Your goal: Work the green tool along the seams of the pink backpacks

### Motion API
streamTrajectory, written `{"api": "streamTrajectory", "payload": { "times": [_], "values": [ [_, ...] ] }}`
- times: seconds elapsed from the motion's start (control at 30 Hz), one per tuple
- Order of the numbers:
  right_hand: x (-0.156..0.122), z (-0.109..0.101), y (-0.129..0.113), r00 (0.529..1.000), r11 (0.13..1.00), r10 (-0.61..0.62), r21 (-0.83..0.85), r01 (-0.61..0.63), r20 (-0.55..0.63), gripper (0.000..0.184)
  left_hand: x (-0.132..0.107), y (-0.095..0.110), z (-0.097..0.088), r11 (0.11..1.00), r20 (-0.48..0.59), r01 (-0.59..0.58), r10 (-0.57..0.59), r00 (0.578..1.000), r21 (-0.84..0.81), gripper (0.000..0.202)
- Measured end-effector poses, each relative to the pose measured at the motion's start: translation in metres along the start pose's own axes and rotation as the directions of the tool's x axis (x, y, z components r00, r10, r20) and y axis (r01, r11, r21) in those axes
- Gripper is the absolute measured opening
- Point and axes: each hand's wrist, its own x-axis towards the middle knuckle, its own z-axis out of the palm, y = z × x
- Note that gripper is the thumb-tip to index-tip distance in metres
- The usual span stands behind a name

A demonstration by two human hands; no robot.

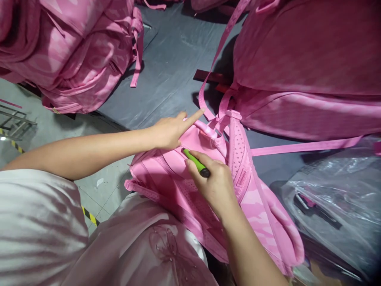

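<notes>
A pink backpack point(190, 198) lies tilted across my lap and the table edge, its strap side facing up. My left hand point(172, 131) grips it at the top beside the carry handle point(206, 129), with the index finger stretched out along that handle. Between the fingers of my right hand point(216, 180) is a small green-handled tool point(195, 162) with a black end. Its dark tip points at the fabric just below my left thumb; whether it touches cannot be made out. A padded shoulder strap point(239, 159) with a dotted pattern runs beside my right hand.
Another pink backpack point(306, 59) stands at the right on the grey table point(172, 59). More pink backpacks point(77, 55) are piled at the left. Clear plastic bags point(342, 202) lie at the lower right. A metal frame point(16, 121) stands on the tiled floor.
</notes>
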Motion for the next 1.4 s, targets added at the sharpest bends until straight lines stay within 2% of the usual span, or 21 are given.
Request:
{"api": "streamTrajectory", "payload": {
  "times": [0.07,0.17,0.3,0.4,0.5,0.63,0.73,0.87,1.03,1.2,1.4],
  "values": [
    [0.000,0.002,-0.005,1.000,1.000,0.003,-0.028,-0.004,-0.017,0.035,0.001,0.000,0.001,1.000,-0.010,0.014,-0.014,1.000,0.007,0.106],
    [-0.001,0.005,-0.010,0.996,0.988,0.016,-0.154,-0.030,-0.093,0.034,0.001,0.000,0.003,1.000,-0.021,0.028,-0.028,0.999,0.001,0.105],
    [-0.002,0.008,-0.015,0.994,0.989,0.027,-0.139,-0.042,-0.106,0.033,0.001,0.001,0.004,1.000,-0.033,0.016,-0.016,0.999,0.000,0.103],
    [-0.002,0.010,-0.017,0.989,0.980,0.039,-0.190,-0.066,-0.141,0.033,0.002,0.000,0.003,1.000,-0.024,0.009,-0.009,1.000,-0.003,0.099],
    [-0.001,0.011,-0.018,0.991,0.990,0.035,-0.129,-0.051,-0.130,0.033,0.002,0.000,0.003,1.000,-0.020,0.004,-0.004,1.000,0.005,0.097],
    [0.001,0.012,-0.019,0.990,0.985,0.062,-0.152,-0.081,-0.126,0.033,0.001,0.002,0.001,1.000,-0.003,-0.001,0.001,1.000,0.011,0.098],
    [0.003,0.012,-0.020,0.994,0.996,0.057,-0.069,-0.064,-0.090,0.034,0.001,0.003,-0.001,1.000,0.009,-0.001,0.001,1.000,0.005,0.098],
    [0.003,0.008,-0.022,0.995,0.985,0.063,-0.155,-0.075,-0.083,0.034,0.001,0.003,-0.004,1.000,0.027,-0.006,0.007,1.000,-0.012,0.098],
    [0.002,0.002,-0.016,0.997,0.997,0.078,0.012,-0.077,-0.009,0.034,0.002,0.003,-0.004,1.000,0.040,0.000,0.001,0.999,-0.030,0.100],
    [0.001,0.003,-0.010,0.993,0.981,0.113,0.159,-0.109,-0.016,0.035,0.003,0.000,-0.001,0.999,0.026,-0.012,0.013,1.000,-0.033,0.099],
    [0.002,0.011,-0.014,0.991,0.984,0.108,0.151,-0.095,-0.082,0.034,0.004,-0.002,0.002,0.999,0.021,-0.024,0.025,0.999,-0.033,0.102]
  ]
}}
